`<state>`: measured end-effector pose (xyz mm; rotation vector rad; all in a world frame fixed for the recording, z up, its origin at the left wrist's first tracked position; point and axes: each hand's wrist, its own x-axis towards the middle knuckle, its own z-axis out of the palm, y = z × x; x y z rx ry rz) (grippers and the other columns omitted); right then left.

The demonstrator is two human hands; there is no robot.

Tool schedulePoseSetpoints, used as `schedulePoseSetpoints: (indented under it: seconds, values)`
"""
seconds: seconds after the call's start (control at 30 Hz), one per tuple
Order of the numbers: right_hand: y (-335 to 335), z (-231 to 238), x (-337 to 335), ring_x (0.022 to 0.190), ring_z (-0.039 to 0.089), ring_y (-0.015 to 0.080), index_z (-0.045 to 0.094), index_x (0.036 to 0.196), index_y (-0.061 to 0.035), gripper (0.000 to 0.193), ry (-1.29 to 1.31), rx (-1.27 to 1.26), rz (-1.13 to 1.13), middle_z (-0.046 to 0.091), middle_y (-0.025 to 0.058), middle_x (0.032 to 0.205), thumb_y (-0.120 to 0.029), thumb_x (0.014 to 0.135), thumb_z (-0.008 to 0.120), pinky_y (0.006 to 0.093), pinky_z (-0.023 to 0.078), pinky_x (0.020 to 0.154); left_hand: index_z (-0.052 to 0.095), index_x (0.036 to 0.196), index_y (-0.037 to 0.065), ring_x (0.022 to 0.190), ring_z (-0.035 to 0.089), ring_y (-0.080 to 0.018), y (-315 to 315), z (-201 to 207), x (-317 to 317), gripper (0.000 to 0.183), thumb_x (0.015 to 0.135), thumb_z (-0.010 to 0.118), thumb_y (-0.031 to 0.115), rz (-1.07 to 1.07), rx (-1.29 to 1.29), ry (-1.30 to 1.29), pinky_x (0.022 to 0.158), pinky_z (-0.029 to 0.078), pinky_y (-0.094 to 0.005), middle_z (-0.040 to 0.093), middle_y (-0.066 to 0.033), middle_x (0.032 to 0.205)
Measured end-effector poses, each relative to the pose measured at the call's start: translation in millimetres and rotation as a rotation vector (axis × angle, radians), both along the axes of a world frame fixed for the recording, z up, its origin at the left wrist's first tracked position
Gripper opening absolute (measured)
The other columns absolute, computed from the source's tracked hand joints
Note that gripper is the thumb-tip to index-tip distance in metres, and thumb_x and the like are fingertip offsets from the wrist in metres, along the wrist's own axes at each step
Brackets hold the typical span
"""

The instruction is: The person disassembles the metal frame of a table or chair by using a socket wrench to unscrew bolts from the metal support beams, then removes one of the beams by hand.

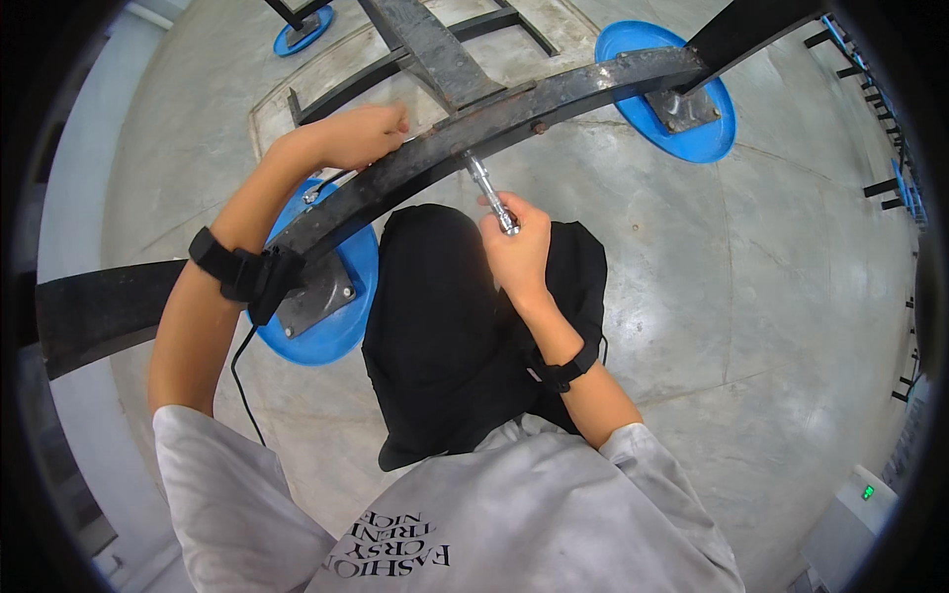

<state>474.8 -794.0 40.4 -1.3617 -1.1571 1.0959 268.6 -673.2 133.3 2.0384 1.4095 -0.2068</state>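
Note:
My right hand (519, 247) is closed around the handle of a chrome socket wrench (480, 181). The wrench's far end meets the near side of a black metal beam (583, 91), at a bolt spot below the joint with a crosspiece (435, 54). Over the beam's far side reaches my left hand (361, 136), its fingers curled in close to the metal. What those fingers hold, if anything, is mostly hidden. A second bolt (540, 127) shows on the beam right of the wrench.
Blue round discs (707, 138) with bolted foot plates (321, 301) sit under the frame's legs. A black strap with a device (242, 267) is on my left wrist, close to the beam, and a cable (237, 371) trails from it. More black frames stand far right.

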Motion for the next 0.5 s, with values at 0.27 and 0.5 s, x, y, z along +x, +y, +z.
schedulePoseSetpoints:
  seconds: [0.27, 0.5]
  values:
    - [-0.4, -11.9, -3.0, 0.048, 0.039, 0.0043, 0.067, 0.087, 0.0010, 0.020, 0.216, -0.104, -0.015, 0.047, -0.0019, 0.054, -0.002, 0.073, 0.054, 0.0229, 0.029, 0.045, 0.059, 0.110, -0.001, 0.066, 0.050, -0.0131, -14.0, 12.7, -7.6, 0.029, 0.087, 0.046, 0.011, 0.103, -0.149, -0.076, 0.061, 0.044, -0.0296, 0.057, -0.0042, 0.081]
    - [1.9, -13.9, -1.1, 0.047, 0.037, 0.0042, 0.067, 0.088, 0.0018, 0.020, 0.224, -0.101, 0.013, 0.045, -0.0028, 0.053, -0.001, 0.073, 0.053, 0.0225, 0.028, 0.045, 0.044, 0.136, 0.008, 0.072, 0.047, -0.0097, -17.9, 18.8, -12.2, 0.046, 0.090, 0.044, 0.011, 0.090, -0.282, -0.030, 0.062, 0.044, -0.0262, 0.055, -0.0035, 0.086]
